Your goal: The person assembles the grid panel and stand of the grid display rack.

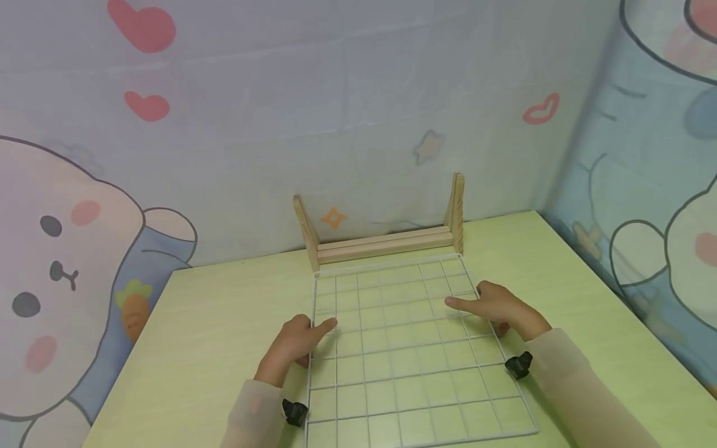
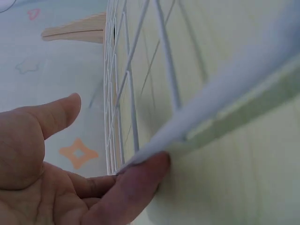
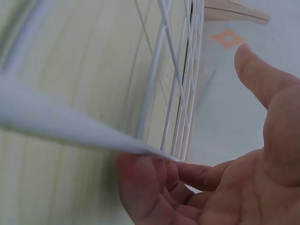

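A white wire grid panel [image 1: 403, 348] spans the middle of the head view, low over the table, its far edge close to a wooden stand. My left hand [image 1: 294, 342] holds the panel's left side. Its curled fingers [image 2: 136, 187] meet the rim from below, while the thumb stays raised above the wires. On the right side, my right hand [image 1: 501, 308] holds the opposite rim likewise, with fingers [image 3: 140, 183] bent under the wire and thumb sticking up. The wooden stand [image 1: 386, 244] has two upright side pieces joined by a low double bar.
The pale yellow-green table [image 1: 213, 330] extends to both sides of the panel. Behind it hangs a cloth backdrop [image 1: 252, 155] with printed hearts and cartoon animals, which also covers the right side. A small black wrist device [image 1: 518, 365] sits at each sleeve cuff.
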A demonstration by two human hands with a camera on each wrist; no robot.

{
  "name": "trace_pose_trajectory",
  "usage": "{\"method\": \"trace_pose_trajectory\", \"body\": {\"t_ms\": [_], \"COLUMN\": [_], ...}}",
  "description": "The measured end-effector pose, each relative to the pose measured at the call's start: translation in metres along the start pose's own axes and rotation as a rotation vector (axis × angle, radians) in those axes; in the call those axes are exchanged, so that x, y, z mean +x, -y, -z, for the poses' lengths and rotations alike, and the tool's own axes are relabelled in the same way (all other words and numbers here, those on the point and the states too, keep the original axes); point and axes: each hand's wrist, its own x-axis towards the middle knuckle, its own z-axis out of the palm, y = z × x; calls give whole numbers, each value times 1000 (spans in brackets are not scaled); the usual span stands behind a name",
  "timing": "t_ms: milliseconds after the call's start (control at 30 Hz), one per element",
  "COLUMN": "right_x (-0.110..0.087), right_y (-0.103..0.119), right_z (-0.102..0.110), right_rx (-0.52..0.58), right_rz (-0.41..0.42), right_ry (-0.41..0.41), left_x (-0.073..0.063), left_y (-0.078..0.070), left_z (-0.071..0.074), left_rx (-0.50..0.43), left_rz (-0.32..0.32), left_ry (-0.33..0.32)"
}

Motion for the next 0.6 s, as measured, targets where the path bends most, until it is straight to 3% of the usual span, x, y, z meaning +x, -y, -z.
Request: {"method": "trace_pose_trajectory", "body": {"t_ms": [133, 333, 600], "right_x": [-1, -4, -11], "right_y": [-3, -5, -2], "right_z": [3, 8, 10], "right_rx": [31, 109, 188], "right_rz": [-1, -12, 10], "right_ry": [25, 75, 55], "left_x": [-4, -11, -11], "left_y": [0, 0, -1], "left_z": [2, 5, 3], "left_rx": [-116, -364, -607], "left_rz": [0, 13, 67], "left_ry": [61, 157, 235]}}
